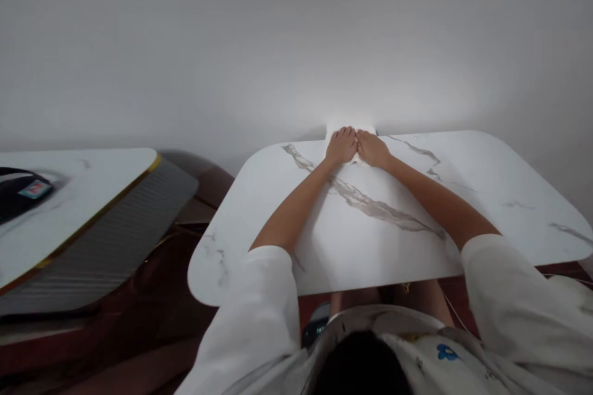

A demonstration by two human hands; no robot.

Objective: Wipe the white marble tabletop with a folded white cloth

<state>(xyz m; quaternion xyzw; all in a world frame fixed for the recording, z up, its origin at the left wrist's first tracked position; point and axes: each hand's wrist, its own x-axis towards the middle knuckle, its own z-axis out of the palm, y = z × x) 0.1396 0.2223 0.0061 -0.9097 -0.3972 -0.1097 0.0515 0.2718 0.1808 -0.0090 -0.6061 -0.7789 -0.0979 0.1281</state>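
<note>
Both arms reach across a white marble-patterned table to its far edge by the wall. My left hand and my right hand lie side by side, palms down, on a white object, perhaps a cloth or paper. Their inner edges and thumbs touch or nearly touch. The fingers of both are bent and pressed close together, and what lies under them is hidden. Bits of the white object show behind, between and just in front of the hands.
A grey-white wall rises behind the table. At the left stands another marble-topped table with a gold edge, holding a black object with a coloured label. Below are a dark red floor and my lap.
</note>
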